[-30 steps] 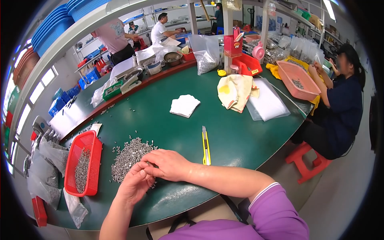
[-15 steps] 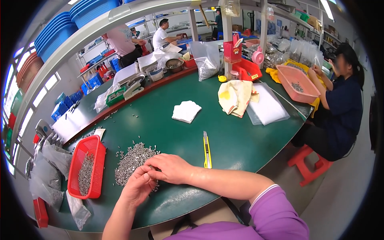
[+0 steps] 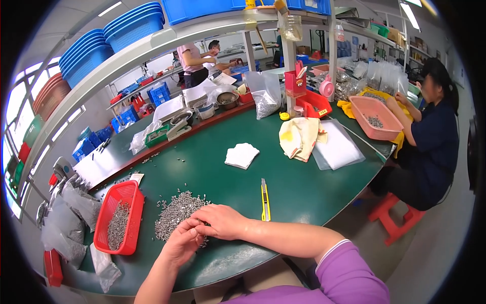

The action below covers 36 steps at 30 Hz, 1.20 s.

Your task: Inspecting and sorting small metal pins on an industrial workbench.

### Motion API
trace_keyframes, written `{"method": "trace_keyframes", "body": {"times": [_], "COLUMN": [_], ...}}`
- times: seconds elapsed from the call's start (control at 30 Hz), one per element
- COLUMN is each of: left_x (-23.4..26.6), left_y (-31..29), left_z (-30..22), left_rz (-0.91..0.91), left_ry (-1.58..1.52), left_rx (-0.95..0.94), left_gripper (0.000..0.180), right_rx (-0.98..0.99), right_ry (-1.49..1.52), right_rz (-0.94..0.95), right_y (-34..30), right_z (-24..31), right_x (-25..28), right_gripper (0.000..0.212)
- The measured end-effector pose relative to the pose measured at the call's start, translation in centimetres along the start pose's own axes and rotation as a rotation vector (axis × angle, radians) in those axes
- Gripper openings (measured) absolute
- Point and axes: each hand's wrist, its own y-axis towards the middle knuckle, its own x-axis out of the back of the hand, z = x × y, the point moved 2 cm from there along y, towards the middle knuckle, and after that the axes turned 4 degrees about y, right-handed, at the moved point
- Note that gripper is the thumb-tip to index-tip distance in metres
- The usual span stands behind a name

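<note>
Probably for easy reach, a red perforated basket (image 3: 135, 218) stands left of a loose metal-cylinder pile (image 3: 174, 215). Left hand (image 3: 182, 243) and right hand (image 3: 224, 222) meet over the pile's near edge, anything clamped between them hidden; farther right lies a yellow snap-off knife (image 3: 265, 203).

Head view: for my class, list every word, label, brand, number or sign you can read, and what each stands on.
None is legible enough to quote.
Yellow label on the red bin: marks too small to read.
Red pen holder on the post: any lettering too blurred.
Yellow utility knife: any markings too small.
</note>
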Motion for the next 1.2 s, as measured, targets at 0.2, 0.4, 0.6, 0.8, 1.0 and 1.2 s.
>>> {"method": "trace_keyframes", "body": {"times": [0.2,0.4,0.6,0.8,1.0,1.2], "left_x": [-0.8,-4.5,-11.5,-12.5,-12.5,-11.1], "left_y": [-1.2,-1.2,1.4,1.6,0.6,1.3], "left_z": [-0.6,1.5,4.1,4.5,9.1,5.4], "left_rz": [-0.103,0.117,0.265,-0.022,0.043,-0.016], "left_ry": [0.180,0.681,0.467,0.072,-0.120,-0.263], "left_rx": [-0.085,-0.047,-0.244,-0.117,-0.044,-0.249], "left_gripper": [0.017,0.023,0.041,0.053,0.097,0.095], "right_rx": [0.018,0.028,-0.112,-0.381,-0.303,-0.396], "right_ry": [0.029,0.172,0.475,1.019,1.032,1.118], "right_rz": [-0.157,-0.418,-0.713,-0.929,-0.892,-0.829], "right_y": [0.2,5.3,13.8,14.9,16.5,14.7], "right_z": [0.3,-0.4,-1.1,-2.2,-0.9,-1.3], "right_x": [0.8,1.9,6.1,6.8,4.6,-0.1], "right_gripper": [0.026,0.030,0.039,0.043,0.043,0.044]}}
